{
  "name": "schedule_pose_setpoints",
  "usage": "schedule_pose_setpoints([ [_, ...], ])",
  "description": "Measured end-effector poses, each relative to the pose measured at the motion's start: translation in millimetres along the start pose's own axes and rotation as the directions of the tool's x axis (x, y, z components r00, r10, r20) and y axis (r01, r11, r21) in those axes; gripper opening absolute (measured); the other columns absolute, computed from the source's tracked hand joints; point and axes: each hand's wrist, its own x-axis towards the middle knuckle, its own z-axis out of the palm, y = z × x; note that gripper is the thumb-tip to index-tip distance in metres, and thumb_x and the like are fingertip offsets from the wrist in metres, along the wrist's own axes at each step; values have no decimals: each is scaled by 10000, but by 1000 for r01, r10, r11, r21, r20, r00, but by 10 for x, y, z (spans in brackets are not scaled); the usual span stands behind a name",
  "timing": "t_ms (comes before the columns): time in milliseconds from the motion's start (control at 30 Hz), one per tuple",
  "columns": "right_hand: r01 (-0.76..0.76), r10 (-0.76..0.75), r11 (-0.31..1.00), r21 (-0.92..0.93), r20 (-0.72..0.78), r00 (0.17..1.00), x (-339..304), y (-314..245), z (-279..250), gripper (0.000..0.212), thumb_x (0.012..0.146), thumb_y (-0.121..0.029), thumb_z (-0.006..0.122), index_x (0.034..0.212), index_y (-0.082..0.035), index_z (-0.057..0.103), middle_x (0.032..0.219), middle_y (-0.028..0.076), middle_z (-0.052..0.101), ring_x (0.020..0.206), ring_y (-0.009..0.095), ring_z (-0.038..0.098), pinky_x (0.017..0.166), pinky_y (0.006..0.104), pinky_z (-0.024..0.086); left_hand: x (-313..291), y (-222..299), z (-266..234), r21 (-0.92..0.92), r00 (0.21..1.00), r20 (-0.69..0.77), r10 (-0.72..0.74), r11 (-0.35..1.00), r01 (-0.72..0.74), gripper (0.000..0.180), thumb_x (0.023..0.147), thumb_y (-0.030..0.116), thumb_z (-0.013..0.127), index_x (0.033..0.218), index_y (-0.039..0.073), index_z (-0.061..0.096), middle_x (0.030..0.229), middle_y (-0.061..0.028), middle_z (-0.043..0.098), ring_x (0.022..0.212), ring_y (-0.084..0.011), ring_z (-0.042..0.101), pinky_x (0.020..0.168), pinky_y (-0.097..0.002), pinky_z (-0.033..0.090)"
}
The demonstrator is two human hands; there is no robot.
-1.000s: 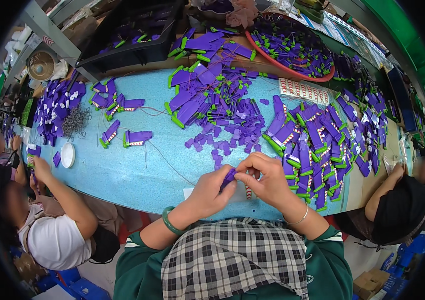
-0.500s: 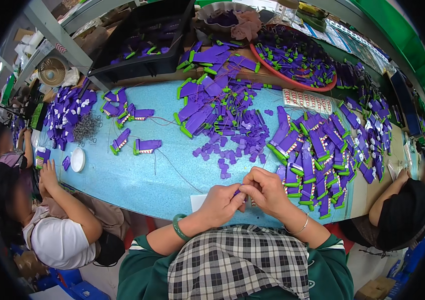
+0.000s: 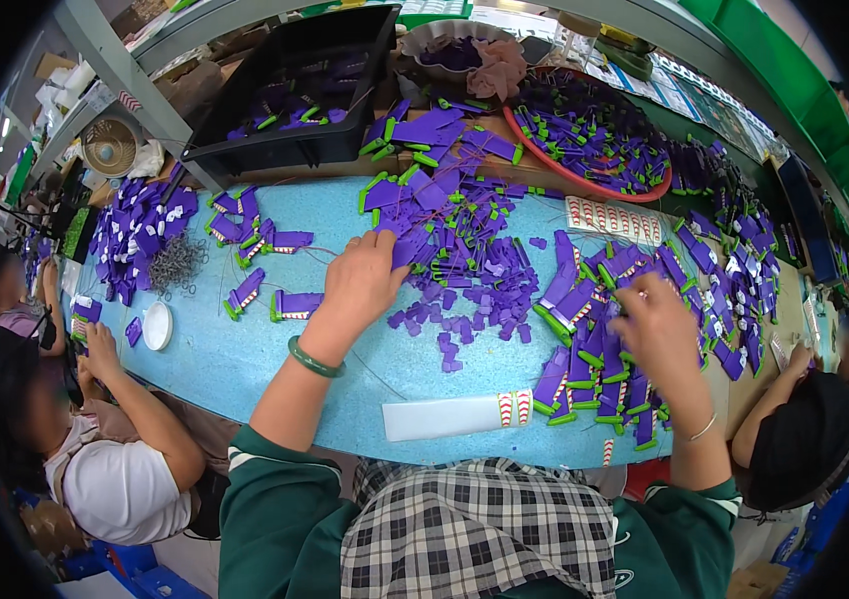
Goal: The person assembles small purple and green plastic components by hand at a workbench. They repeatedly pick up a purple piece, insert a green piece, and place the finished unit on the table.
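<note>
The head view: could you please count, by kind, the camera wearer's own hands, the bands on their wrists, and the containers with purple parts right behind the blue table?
Hands: 2 (left hand, right hand)
Wrist bands: 2 (green round bangle, thin silvery bracelet)
Containers: 3 (black rectangular plastic tray, red round basket, white fluted bowl)
Total: 7

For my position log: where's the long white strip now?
In the head view, the white strip lies centrally at the near edge of the blue table, left of the purple-and-green pile.
</note>
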Motion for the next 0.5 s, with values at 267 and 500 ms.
schedule_pose_setpoints([
  [267, 213, -245, 953, 218, 136, 960, -512, -946, 831, 155, 755, -172, 622, 891, -96, 614, 847, 52, 528, 849, 212, 514, 703, 342, 383, -76, 11, 303, 203, 999, 25, 34, 978, -39, 206, 823, 110, 605, 977, 2, 520, 865, -153, 587, 819, -317, 624, 660, -400, 539],
  [500, 207, -248, 916, 344, 78, 966, -495, -1019, 898, 97, 745, -139, 606, 834, -109, 584, 794, 32, 516, 799, 203, 510, 687, 339, 367, -635, 298, -289, -728, 978, 172, -121, 654, 209, 212, 956, 132, 458, 1107, -8, 507, 862, -118, 608, 740, -208, 614, 628, -299, 528],
])
